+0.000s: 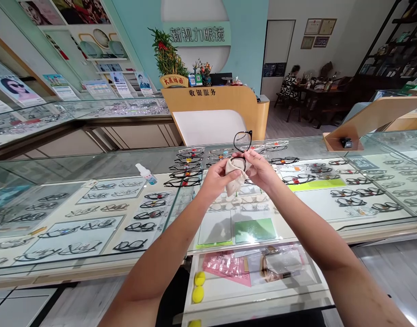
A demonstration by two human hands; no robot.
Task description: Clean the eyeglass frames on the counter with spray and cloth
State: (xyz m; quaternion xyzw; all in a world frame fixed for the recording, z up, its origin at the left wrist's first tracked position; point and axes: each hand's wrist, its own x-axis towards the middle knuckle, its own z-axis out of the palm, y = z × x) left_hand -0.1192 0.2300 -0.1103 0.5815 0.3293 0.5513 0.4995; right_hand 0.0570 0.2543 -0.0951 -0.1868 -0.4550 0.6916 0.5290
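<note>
A pair of black-framed eyeglasses (242,141) is held up over the glass counter, one lens rising above the hands. My left hand (218,178) is closed on a beige cloth (236,176) that wraps the lower lens. With its fingers on the frame near the bridge, my right hand (259,167) grips the eyeglasses and touches the cloth's edge. Part of the lower lens is hidden by the cloth and fingers. Left of the hands, a white spray bottle (146,174) with a blue label leans on the counter. Rows of eyeglass frames (185,173) lie just beyond my left hand.
Below the glass counter (181,213), a drawer (262,297) stands pulled out, with a pink packet (227,268) and yellow balls (198,294) inside. A wooden stand (351,125) rises at right. Across the room are a cashier desk (222,100) and a seated person (290,84).
</note>
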